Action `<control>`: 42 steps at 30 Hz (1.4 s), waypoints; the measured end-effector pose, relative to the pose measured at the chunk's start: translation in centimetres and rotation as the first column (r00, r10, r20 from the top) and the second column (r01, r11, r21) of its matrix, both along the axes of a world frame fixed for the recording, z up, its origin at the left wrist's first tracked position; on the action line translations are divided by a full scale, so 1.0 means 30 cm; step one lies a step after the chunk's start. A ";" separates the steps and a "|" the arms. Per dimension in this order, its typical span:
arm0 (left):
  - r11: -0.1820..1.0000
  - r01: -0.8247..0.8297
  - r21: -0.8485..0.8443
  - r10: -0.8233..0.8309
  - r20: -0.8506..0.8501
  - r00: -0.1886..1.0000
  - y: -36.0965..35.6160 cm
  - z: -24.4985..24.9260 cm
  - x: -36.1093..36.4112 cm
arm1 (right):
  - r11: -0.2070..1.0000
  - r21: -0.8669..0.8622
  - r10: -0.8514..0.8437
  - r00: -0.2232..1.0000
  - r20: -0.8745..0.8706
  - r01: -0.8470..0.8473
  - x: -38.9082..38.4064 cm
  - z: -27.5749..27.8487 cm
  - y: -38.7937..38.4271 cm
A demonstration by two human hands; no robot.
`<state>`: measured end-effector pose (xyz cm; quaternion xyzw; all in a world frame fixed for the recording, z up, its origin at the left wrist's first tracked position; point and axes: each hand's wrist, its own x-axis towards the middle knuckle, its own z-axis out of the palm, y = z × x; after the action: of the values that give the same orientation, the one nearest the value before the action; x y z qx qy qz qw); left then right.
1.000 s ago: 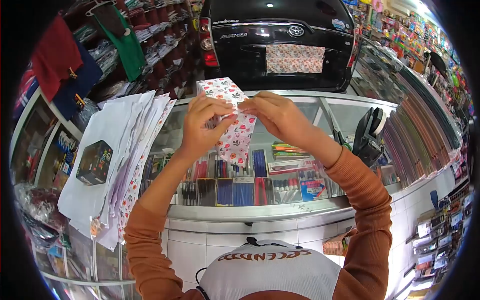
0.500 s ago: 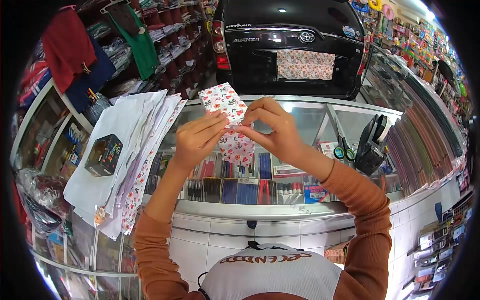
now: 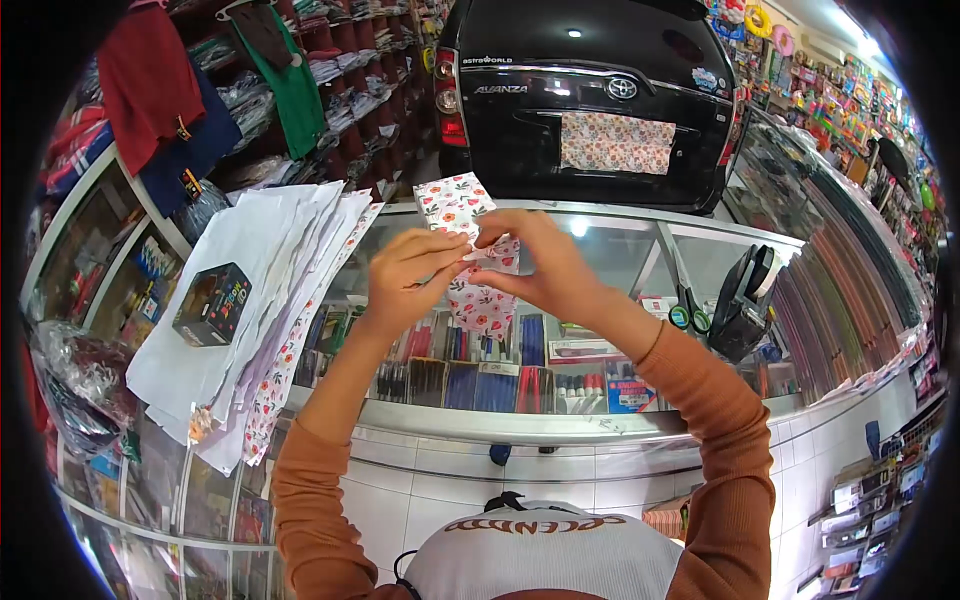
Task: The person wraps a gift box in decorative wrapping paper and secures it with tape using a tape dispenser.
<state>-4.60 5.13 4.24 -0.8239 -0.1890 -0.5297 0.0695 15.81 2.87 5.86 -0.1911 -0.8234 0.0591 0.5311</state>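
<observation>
A small box-shaped parcel in white floral wrapping paper [image 3: 455,198] stands over the glass counter, with a loose length of the floral paper [image 3: 482,305] hanging toward me. My left hand [image 3: 408,275] is closed in a pinch at the fold between the two, its fingertips on the paper's edge. On the other side, my right hand [image 3: 545,262] curves around the paper with thumb and fingers apart. Its fingertips are close to the fold, and whether they touch it is hard to see. Any small piece between the left fingertips is too small to make out.
A stack of paper sheets [image 3: 250,270] lies at left with a small black box [image 3: 212,305] on it. Scissors [image 3: 687,300] and a black tape dispenser [image 3: 742,300] sit at right. Pens and markers fill the glass counter [image 3: 480,425]. Behind it stands a black car [image 3: 590,60].
My right thumb and fingers have spread apart from their earlier pinch. My left hand remains pinched at the fold. The whole view has shifted slightly, moving the parcel right and down.
</observation>
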 end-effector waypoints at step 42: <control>0.990 0.044 -0.136 -0.047 -0.022 0.999 -0.001 0.000 0.011 | 0.992 -0.052 0.116 0.989 0.096 -0.111 0.074 -0.039 0.096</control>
<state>-4.27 5.11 4.25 -0.8374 -0.2046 -0.5068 0.0038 18.03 5.75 4.69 -0.1589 -0.8566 0.0989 0.4809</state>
